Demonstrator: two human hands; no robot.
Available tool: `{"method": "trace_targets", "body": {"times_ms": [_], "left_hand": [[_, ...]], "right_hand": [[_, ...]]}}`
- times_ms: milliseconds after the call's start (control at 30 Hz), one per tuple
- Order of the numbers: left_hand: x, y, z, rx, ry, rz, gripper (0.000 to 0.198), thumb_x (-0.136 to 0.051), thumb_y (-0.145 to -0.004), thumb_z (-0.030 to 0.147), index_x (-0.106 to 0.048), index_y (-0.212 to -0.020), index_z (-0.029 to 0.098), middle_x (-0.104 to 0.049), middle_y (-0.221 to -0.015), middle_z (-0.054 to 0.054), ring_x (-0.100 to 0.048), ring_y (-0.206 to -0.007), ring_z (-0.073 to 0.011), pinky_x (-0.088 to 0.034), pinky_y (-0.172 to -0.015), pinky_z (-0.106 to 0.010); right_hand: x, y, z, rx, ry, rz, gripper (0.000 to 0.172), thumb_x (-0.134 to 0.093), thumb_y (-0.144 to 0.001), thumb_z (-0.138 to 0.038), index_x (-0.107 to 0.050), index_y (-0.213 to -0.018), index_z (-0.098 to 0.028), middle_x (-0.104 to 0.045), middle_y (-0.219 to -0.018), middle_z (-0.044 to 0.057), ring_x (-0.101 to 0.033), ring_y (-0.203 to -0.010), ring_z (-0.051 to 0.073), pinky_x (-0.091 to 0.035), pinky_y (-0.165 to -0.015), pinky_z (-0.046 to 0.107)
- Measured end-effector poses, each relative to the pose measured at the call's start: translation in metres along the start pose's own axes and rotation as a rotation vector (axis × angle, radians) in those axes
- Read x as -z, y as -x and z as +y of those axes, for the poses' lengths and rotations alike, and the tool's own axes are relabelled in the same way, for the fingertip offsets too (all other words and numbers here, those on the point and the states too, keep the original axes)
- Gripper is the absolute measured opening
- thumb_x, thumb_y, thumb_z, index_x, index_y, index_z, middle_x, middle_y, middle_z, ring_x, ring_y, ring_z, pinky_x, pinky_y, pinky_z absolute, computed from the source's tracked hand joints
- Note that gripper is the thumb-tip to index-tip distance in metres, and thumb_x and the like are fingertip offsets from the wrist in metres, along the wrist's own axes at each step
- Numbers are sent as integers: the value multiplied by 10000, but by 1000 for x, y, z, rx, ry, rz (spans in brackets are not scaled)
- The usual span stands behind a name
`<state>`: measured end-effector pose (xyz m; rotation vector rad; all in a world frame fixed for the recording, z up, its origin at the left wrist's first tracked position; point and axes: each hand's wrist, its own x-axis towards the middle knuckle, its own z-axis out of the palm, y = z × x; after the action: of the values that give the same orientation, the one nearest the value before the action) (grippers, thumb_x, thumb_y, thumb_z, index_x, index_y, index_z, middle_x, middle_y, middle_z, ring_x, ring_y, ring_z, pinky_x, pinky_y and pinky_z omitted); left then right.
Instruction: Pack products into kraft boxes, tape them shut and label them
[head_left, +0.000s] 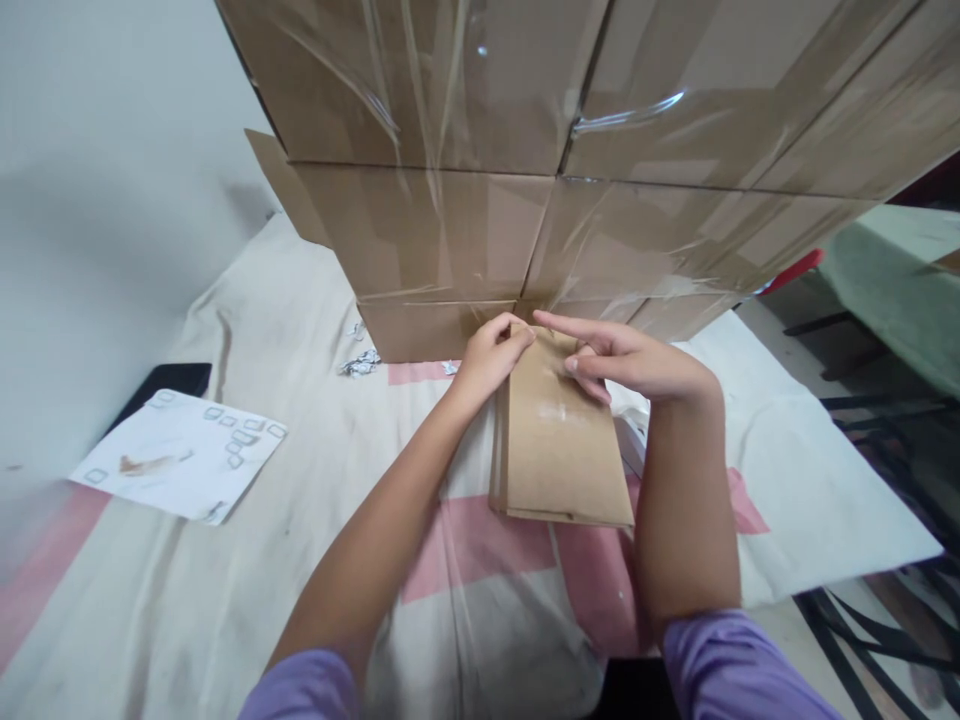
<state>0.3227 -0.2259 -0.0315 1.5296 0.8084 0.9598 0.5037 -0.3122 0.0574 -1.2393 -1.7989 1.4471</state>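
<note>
A folded piece of brown cardboard (566, 440) lies in front of me on the cloth, its far end close to a wall of stacked cartons. My left hand (496, 350) is closed at its far left corner, thumb and fingers pinched on the edge. Over the far right part of the cardboard is my right hand (611, 355). Its index finger points left toward the left fingertips, and the thumb is apart from it. The other fingers curl low near the cardboard's surface; nothing shows between them. A shiny strip, perhaps tape, crosses the cardboard's middle.
Taped cardboard cartons (442, 230) rise behind my hands. Crumpled silvery scraps (361, 362) lie at their left base. A paper with drawn squares (180, 455) overlaps a dark flat object (169, 380) at left. Pink patches mark the pale cloth (315, 540). Dark chair frames stand at right.
</note>
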Motion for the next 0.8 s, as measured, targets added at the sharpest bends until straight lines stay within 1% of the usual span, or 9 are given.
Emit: {"method": "trace_targets", "body": {"times_ms": [167,300,400,500,567,633,700,800], "left_hand": [[2,2,-1,-11,-50,-25,216,-525,-919,342,-555,-755,206,-585,-808,5,-535,-839,-164,-408,-758,-269],[3,-1,-3,-12,-43,-27,228,-510,-944,362,-567,-791,205,-636,-875,-19,-568,-902,-186,-433,-820,-291],[3,-3,-5,-12,-29,-21,235,-514,-953,387,-580,-825,201,-662,-927,-34,-585,-942,-202,-430,-849,-303],[2,-3,-6,3,-34,-17,215,-531,-938,377,-574,-819,204,-652,-909,-28,-580,-927,-201,-425,-843,-307],[2,-3,-5,3,-26,-19,204,-529,-928,368,-570,-814,204,-642,-899,-24,-571,-907,-195,-426,-833,-308],[2,-1,-4,-5,-14,-28,209,-520,-923,367,-571,-804,202,-638,-895,-22,-564,-885,-188,-431,-822,-305],[2,0,-2,-14,-12,-34,223,-517,-919,369,-574,-784,201,-631,-877,-15,-556,-859,-178,-431,-805,-295],[3,2,1,-7,-14,-24,238,-531,-912,376,-569,-752,204,-596,-809,2,-529,-806,-162,-414,-746,-271]], "right_hand": [[-1,0,-3,12,-2,2,703,-591,-965,-287,-338,-1617,-214,-576,-501,-95,-493,-477,96,-428,-548,234],[-10,-7,-4,43,33,-22,727,-563,-954,-229,-299,-1631,-213,-566,-507,-101,-464,-465,86,-393,-513,213],[-17,-15,-5,35,74,-27,757,-547,-917,-172,-297,-1632,-202,-536,-490,-112,-423,-446,78,-349,-476,196],[-20,-17,-7,-15,101,16,760,-552,-883,-149,-352,-1614,-211,-466,-461,-126,-338,-414,67,-284,-431,190],[-20,-17,-9,-39,119,71,744,-576,-862,-141,-423,-1583,-240,-384,-457,-134,-262,-413,56,-225,-415,187],[-20,-15,-12,-50,124,132,710,-609,-847,-141,-499,-1539,-260,-324,-472,-129,-223,-425,49,-188,-415,188],[-21,-13,-15,-63,118,189,662,-643,-843,-154,-562,-1491,-257,-314,-489,-117,-226,-431,47,-180,-416,192],[-23,-7,-22,-83,120,257,613,-690,-836,-167,-616,-1440,-242,-345,-512,-95,-276,-432,53,-199,-412,198]]}}
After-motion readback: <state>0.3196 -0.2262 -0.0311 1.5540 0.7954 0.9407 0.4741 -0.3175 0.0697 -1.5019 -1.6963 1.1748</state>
